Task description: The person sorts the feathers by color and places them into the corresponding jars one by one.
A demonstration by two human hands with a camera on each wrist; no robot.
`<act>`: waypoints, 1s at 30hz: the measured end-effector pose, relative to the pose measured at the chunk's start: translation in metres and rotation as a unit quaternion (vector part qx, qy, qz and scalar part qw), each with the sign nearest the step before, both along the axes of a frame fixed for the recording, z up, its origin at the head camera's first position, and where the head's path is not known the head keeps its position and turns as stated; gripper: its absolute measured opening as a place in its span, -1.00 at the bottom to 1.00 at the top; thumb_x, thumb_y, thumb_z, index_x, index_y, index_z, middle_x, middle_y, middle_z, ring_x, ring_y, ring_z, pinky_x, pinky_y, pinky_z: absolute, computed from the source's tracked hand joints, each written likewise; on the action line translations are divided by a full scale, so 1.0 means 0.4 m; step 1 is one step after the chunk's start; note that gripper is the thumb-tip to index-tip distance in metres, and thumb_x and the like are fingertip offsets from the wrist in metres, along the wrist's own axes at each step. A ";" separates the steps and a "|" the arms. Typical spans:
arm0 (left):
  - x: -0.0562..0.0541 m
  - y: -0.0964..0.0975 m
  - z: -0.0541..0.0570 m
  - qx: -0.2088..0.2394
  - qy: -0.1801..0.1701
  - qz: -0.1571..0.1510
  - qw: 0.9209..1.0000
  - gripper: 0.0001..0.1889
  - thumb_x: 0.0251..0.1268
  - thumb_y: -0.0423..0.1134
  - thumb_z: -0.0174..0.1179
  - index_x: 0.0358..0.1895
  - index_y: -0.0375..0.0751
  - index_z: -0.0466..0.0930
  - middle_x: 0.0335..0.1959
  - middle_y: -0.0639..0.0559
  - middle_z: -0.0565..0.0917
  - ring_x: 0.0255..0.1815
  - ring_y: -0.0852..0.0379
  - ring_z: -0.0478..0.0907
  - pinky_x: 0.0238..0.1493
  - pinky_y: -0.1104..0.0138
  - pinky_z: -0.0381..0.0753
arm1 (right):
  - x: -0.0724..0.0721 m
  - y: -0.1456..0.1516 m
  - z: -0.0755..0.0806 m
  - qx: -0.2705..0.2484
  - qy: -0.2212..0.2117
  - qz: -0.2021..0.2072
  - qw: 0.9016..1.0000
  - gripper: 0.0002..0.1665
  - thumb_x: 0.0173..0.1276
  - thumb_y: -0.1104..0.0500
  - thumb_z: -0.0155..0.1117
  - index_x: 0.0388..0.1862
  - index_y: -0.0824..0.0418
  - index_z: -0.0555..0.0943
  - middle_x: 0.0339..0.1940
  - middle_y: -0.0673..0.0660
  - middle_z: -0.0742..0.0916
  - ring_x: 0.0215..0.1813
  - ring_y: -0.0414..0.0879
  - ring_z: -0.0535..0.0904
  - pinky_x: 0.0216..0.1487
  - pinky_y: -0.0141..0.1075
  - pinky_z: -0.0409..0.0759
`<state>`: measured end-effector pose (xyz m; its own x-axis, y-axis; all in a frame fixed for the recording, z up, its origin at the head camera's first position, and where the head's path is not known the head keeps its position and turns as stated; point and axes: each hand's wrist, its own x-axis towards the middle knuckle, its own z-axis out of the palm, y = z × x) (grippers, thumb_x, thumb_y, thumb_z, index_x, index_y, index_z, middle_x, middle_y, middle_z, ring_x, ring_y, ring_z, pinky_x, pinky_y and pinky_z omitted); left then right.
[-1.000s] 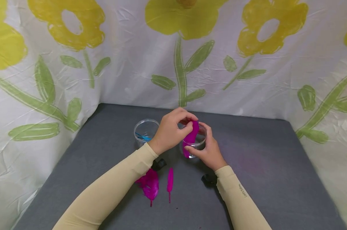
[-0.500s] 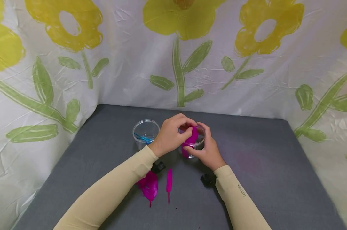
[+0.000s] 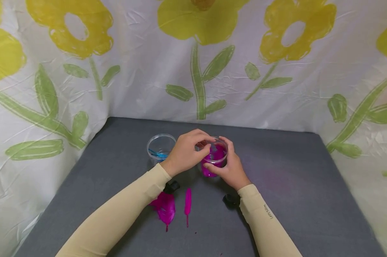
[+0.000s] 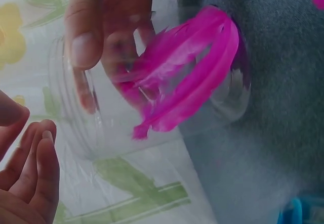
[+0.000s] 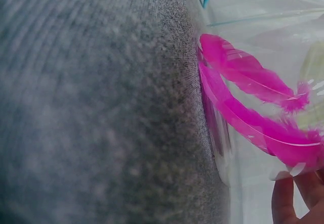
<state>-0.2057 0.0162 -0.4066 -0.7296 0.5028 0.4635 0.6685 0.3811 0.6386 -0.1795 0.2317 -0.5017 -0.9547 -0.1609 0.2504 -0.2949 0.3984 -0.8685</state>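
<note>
Just over the rim of a clear plastic jar is my left hand, its thumb and fingers bent and apart with nothing between them. My right hand grips the same jar from the right, thumb at the near side and fingers round the far side. Bright pink feathers lie curved inside the jar, low against its wall and base. The right wrist view shows two pink feathers through the clear plastic, with fingertips behind them.
Left of the hands stands a second clear jar with thin blue pieces inside. Nearer on the grey table lie a clump of pink feathers, partly under the left sleeve, and a single narrow feather. A flower-print curtain encloses the table.
A pink feather pinched in the left hand has gone down into the jar and been let go. The left hand has drawn slightly left; the right hand keeps its hold.
</note>
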 end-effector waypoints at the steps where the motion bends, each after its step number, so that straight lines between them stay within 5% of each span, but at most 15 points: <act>1: 0.002 -0.004 0.002 0.000 0.004 0.000 1.000 -0.78 0.47 -0.32 0.32 0.07 -0.18 0.83 0.03 0.05 0.77 -0.11 0.16 0.77 0.07 0.32 0.80 | 0.000 -0.001 0.001 -0.001 -0.001 0.000 1.000 0.24 0.27 -0.11 0.69 0.71 -0.25 0.06 0.56 0.04 0.54 0.52 0.00 0.54 0.47 0.09 0.63; 18: 0.068 -0.109 0.014 -0.024 0.069 0.005 0.997 -0.82 0.45 -0.36 0.33 0.00 -0.13 0.83 -0.02 0.10 0.76 -0.11 0.23 0.75 0.00 0.32 0.78 | 0.001 -0.001 -0.005 -0.004 -0.007 -0.008 1.000 0.24 0.28 -0.07 0.69 0.70 -0.30 0.06 0.57 0.02 0.54 0.55 0.01 0.50 0.50 0.15 0.58; 25: 0.118 -0.195 -0.016 -0.036 0.078 0.000 0.996 -0.81 0.41 -0.39 0.37 -0.03 -0.07 0.83 -0.05 0.13 0.78 -0.12 0.28 0.72 -0.09 0.36 0.77 | 0.008 -0.005 -0.006 -0.001 -0.013 -0.017 1.000 0.25 0.24 -0.08 0.71 0.70 -0.31 0.07 0.56 -0.01 0.55 0.56 0.01 0.47 0.50 0.19 0.57; 30: 0.166 -0.280 -0.048 -0.095 0.062 0.009 0.993 -0.81 0.40 -0.34 0.41 -0.01 -0.01 0.83 -0.04 0.21 0.77 -0.10 0.27 0.73 -0.09 0.40 0.75 | 0.004 -0.014 0.003 0.002 -0.005 -0.013 1.000 0.25 0.23 -0.08 0.71 0.71 -0.26 0.08 0.56 0.02 0.56 0.58 0.01 0.46 0.48 0.21 0.59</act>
<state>-0.1394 -0.0959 -0.4259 -0.6819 0.5782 0.4481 0.7300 0.4992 0.4668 -0.1780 0.2260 -0.5007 -0.9609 -0.1364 0.2411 -0.2763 0.4093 -0.8696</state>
